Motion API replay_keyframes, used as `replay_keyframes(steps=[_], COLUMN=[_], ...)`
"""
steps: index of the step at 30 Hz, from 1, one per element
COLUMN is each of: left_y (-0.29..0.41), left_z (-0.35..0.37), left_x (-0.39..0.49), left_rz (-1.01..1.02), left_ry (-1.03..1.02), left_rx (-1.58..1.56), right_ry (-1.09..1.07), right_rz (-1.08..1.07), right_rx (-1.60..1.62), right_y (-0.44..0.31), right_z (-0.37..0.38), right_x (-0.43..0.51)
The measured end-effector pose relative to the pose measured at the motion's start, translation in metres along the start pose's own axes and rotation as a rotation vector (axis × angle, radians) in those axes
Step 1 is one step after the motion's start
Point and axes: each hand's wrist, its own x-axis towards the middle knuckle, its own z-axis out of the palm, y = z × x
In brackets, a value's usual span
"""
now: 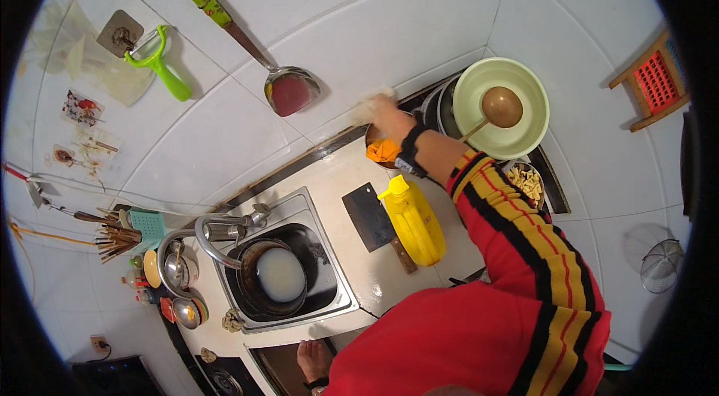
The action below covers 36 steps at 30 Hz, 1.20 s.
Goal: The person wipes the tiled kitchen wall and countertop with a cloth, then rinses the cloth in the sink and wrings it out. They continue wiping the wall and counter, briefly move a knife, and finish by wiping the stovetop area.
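Note:
My right hand (pixel 391 119) is stretched out to the tiled wall and presses a pale cloth (pixel 372 105) against it; both are blurred. Just below that hand, an orange cloth (pixel 384 150) lies in a round metal container, partly hidden by my wrist. A yellow plastic jug (pixel 418 224) stands on the counter under my forearm. Beside it lies a cleaver (pixel 369 216) with a dark blade and wooden handle. Low in the view, my left hand (pixel 313 361) is by the counter's front edge, over a brown panel, with nothing seen in it.
In the sink (pixel 331 283) a dark pot (pixel 247 283) holds cloudy liquid under the curved faucet (pixel 210 244). A pale green basin (pixel 539 109) with a ladle (pixel 501 107) stands in the corner. A spatula (pixel 292 90) and a green peeler (pixel 163 67) hang on the wall.

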Motion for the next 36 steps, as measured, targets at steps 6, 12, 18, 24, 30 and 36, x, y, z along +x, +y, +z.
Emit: replay_keyframes(steps=[6,12,18,24,30,36], left_y=[0.023,0.029,0.002,-0.010,0.007,0.014], left_z=[0.022,0.010,-0.017,-0.027,-0.004,0.004], left_x=[0.006,0.012,0.018,0.018,0.033,0.054], left_rz=[0.078,0.107,-0.002,0.015,-0.039,0.139], left_ry=[-0.089,-0.109,0.043,0.000,0.041,-0.171], left_rx=[0.068,0.004,0.015,-0.024,0.003,0.141], right_ry=[-0.285,-0.551,-0.450,-0.245,-0.270,0.258], right_rz=[-0.187,-0.089,0.113,0.220,0.064,0.834], right_rx=[-0.114,0.625,0.516,0.063,-0.399,0.727], right_y=[-0.068,-0.014,0.066,0.048,-0.010,-0.033], right_z=[0.104,0.055,-0.083,-0.061,0.045,-0.006], right_x=[0.036,0.043,0.019,0.004,0.024,0.076])
